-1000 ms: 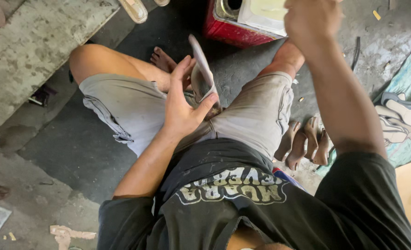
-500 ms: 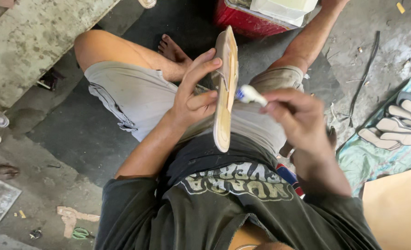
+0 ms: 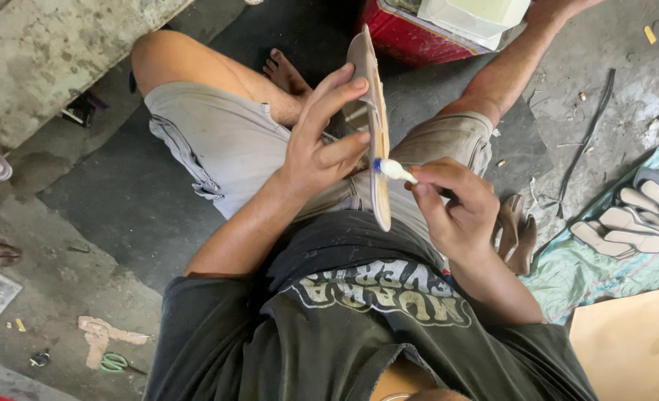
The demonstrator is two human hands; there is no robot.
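Left hand (image 3: 322,152) grips a thin tan shoe sole (image 3: 374,119) edge-on over the lap, fingers spread along one face, presenting the rim. Right hand (image 3: 455,208) pinches a small white glue tube (image 3: 395,171), blue nozzle touching that rim. Sole looks stiff, smooth, elongated. Flat sole cut-outs (image 3: 634,219) lie on teal cloth nearby.

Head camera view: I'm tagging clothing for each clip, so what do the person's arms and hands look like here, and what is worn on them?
Both forearms are bare, with no gloves, watch, rings or bands visible on the left hand or the right hand. Short sleeves of a dark, dusty T-shirt end above the elbows. The shirt bears pale arched lettering across the chest.
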